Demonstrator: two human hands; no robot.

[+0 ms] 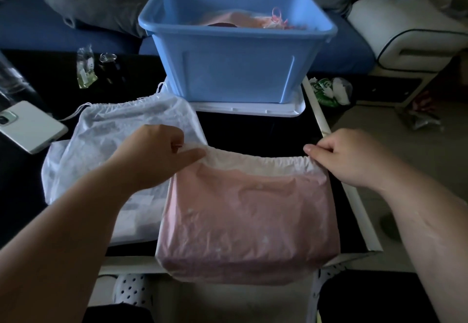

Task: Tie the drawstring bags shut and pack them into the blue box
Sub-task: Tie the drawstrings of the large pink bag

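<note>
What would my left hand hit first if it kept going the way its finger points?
Probably the gathered top hem of the pink bag, which the left hand holds; its finger points right along it, then it would reach the right hand pinching the far corner.

Two hands hold the gathered top edge of a pink bag (243, 216) on a dark table (253, 130), with a blue box (235, 51) behind it.

On my feed, the left hand (157, 155) grips the left corner of the ruffled white hem and the right hand (347, 160) pinches the right corner. The pink bag lies flat, its bottom hanging over the near table edge. A white bag (121, 132) lies touching its left side. The blue box stands on a white lid (248, 110) and holds a packed bag (243, 20). A phone (30, 127) lies far left.
</note>
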